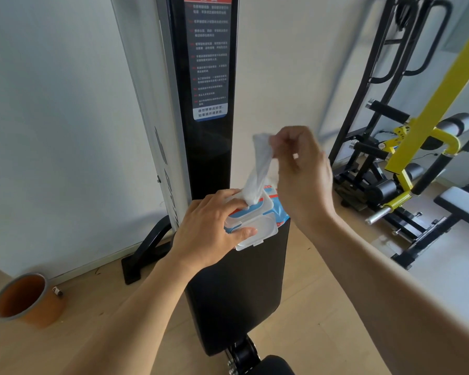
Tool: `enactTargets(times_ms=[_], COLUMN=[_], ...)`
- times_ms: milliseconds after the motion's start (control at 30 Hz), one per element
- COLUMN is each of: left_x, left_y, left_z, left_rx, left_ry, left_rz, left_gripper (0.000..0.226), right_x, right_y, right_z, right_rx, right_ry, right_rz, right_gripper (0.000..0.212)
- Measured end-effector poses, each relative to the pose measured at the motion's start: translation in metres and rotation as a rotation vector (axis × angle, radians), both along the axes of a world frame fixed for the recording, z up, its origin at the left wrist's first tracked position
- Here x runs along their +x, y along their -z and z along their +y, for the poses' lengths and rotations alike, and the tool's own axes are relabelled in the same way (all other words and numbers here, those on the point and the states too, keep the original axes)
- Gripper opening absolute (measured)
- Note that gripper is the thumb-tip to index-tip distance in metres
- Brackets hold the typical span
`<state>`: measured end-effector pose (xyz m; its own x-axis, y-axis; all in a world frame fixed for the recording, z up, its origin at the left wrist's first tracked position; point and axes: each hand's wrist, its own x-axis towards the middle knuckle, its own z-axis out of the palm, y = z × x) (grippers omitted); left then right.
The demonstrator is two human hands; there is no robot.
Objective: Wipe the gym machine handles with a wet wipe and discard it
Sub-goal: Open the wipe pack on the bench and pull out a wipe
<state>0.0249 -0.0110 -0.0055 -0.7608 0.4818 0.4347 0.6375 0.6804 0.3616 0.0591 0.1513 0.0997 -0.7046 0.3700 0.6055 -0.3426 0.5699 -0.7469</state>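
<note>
A blue and white wet wipe pack [278,209] with its white flip lid open lies on the top end of a black padded bench [241,288]. My left hand [209,228] holds the pack down, fingers curled over its lid and opening. A white wet wipe [259,169] stretches upward out of the opening, its lower end still in the pack. My right hand [301,169] pinches the top of the wipe above the pack. No machine handle is being touched.
A black weight-stack column [209,104] with a warning label stands behind the bench against the white wall. An orange bin [25,299] sits on the wood floor at lower left. A yellow and black gym machine [406,158] and another bench [460,204] stand at right.
</note>
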Motion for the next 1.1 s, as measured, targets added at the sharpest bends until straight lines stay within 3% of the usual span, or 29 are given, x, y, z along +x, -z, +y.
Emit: enactTargets(times_ms=[133,233,333,433,500,633,800,967,1100], left_x=[0.001,0.0,0.001,0.003,0.004,0.003,0.003,0.004,0.004], left_y=[0.0,0.001,0.0,-0.002,-0.001,-0.002,-0.003,-0.005,-0.002], left_z=[0.0,-0.001,-0.002,-0.001,0.0,0.001,0.0,0.001,0.001], left_rx=[0.017,0.0,0.019,0.045,0.05,0.057,0.049,0.026,0.061], left_ry=[0.008,0.03,0.045,0.001,-0.031,-0.047,-0.043,-0.053,-0.065], left_rz=[-0.018,-0.033,-0.053,-0.075,-0.078,-0.092,-0.105,-0.117,-0.116], left_gripper=[0.058,0.065,0.07,0.07,0.07,0.074,0.09,0.101,0.089], right_x=[-0.011,-0.02,-0.023,-0.017,-0.012,-0.008,-0.011,-0.006,-0.006], right_y=[-0.036,-0.053,-0.037,-0.002,0.017,0.032,0.039,0.045,0.05], right_z=[0.02,0.044,0.051,0.048,0.042,0.03,0.021,0.007,0.004], right_rx=[-0.242,-0.297,-0.123,0.1,0.212,0.238,0.434,0.552,0.557], right_ry=[0.063,0.017,0.083,-0.067,-0.18,-0.197,-0.231,-0.095,-0.068], right_rz=[0.273,0.246,-0.074,-0.606,-0.795,-0.705,-0.701,-0.593,-0.545], right_gripper=[0.004,0.008,0.006,0.012,0.003,0.024,0.052,0.037,0.019])
